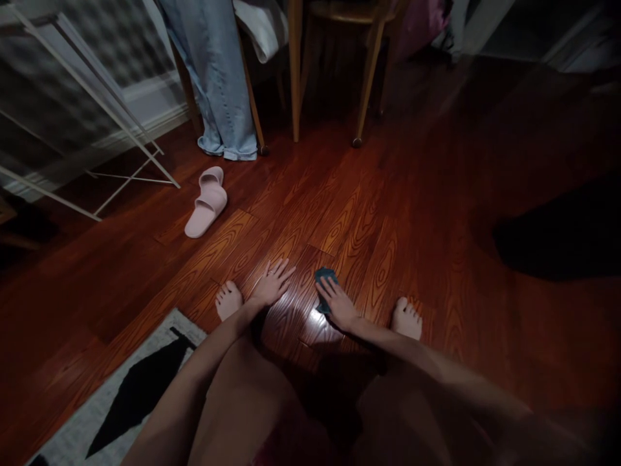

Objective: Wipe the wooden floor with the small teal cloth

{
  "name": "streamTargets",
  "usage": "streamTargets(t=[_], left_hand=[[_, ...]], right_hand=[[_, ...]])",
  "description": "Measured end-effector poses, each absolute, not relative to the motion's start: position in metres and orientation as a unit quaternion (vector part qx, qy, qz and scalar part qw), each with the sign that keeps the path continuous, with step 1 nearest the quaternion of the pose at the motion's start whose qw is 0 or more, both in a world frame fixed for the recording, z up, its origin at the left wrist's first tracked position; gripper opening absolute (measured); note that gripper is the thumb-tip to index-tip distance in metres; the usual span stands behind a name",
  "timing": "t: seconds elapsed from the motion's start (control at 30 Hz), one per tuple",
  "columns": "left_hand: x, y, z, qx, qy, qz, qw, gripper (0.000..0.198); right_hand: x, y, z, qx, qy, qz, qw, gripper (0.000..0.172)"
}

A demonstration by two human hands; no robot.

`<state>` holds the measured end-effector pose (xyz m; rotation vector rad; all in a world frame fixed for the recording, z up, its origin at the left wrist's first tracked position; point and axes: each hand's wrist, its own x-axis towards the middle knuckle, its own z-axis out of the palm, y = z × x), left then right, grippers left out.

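Observation:
A dark teal cloth (326, 279) lies bunched on the shiny wooden floor (291, 330), partly hidden under my right hand (338, 305). That hand presses the cloth down against the boards, its fingers laid over it. To the left, my left hand (272, 283) rests palm down on the floor with fingers spread and nothing in them. A gap of bare floorboard separates the two hands. My bare feet stand outside the hands, the left foot (228, 300) on one side and the right foot (407, 317) on the other.
A pink slipper (206, 202) lies ahead to the left, near a white folding rack (121, 123). Jeans (218, 84) hang over a chair beside another wooden chair (371, 71). A grey and black rug (116, 395) is at lower left. Something dark (563, 233) stands at right.

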<state>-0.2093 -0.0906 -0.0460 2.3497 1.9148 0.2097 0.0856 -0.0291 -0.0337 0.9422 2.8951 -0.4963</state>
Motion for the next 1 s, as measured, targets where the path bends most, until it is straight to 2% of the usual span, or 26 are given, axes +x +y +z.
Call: streamTargets(t=[0.13,0.33,0.47,0.57,0.7,0.83,1.0], left_hand=[[-0.209,-0.090,-0.045,0.774,0.627,0.068,0.056,0.053],[-0.210,-0.090,-0.044,0.774,0.627,0.065,0.063,0.053],[-0.211,-0.090,-0.044,0.773,0.628,0.064,0.067,0.053],[-0.211,-0.091,-0.044,0.773,0.628,0.065,0.064,0.052],[-0.210,-0.093,-0.044,0.770,0.632,0.055,0.062,0.053],[-0.209,-0.094,-0.044,0.768,0.636,0.046,0.060,0.054],[-0.210,-0.095,-0.045,0.768,0.638,0.037,0.049,0.054]], right_hand=[[0.070,-0.025,-0.031,0.222,0.958,-0.176,0.036,0.095],[0.086,0.046,-0.043,0.400,0.904,-0.152,-0.022,0.086],[0.108,0.043,-0.055,0.473,0.872,-0.120,-0.049,0.084],[0.112,0.013,-0.059,0.465,0.874,-0.113,-0.079,0.086],[0.101,-0.012,-0.058,0.378,0.912,-0.133,-0.085,0.095],[0.092,0.010,-0.053,0.337,0.926,-0.154,-0.076,0.094],[0.090,0.051,-0.050,0.395,0.903,-0.144,-0.089,0.088]])
